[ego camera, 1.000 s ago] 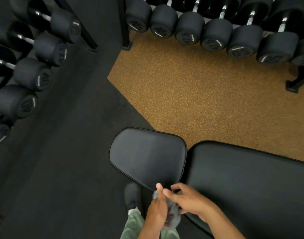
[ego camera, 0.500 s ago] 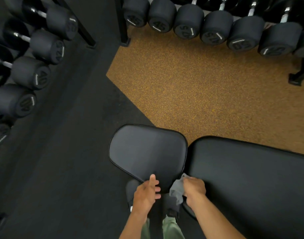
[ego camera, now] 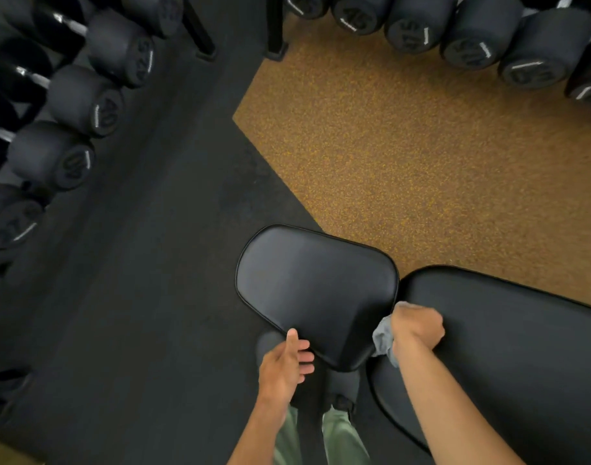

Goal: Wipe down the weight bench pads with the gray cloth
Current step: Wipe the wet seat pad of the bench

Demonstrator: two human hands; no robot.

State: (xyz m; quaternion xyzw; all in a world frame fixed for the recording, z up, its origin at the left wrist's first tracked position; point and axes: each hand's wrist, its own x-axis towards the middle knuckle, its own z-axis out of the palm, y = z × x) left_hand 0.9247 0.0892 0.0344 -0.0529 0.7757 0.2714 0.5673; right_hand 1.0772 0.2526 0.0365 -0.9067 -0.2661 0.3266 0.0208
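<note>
The bench has two black pads: a small seat pad (ego camera: 314,286) in the middle and a long back pad (ego camera: 509,347) running off to the right. My right hand (ego camera: 418,325) grips the bunched gray cloth (ego camera: 383,338) at the near left end of the long pad, beside the gap between the pads. My left hand (ego camera: 285,364) holds the near edge of the seat pad, thumb on top and fingers underneath.
Dumbbell racks line the left side (ego camera: 72,109) and the far top (ego camera: 465,35). The floor is black rubber (ego camera: 136,297) on the left and tan speckled (ego camera: 404,146) beyond the bench. My shoes and green trouser legs (ego camera: 341,431) stand under the seat pad.
My hands came apart: the right hand took the cloth up onto the long pad's end, and the left hand moved to the seat pad's near edge and took hold of it.
</note>
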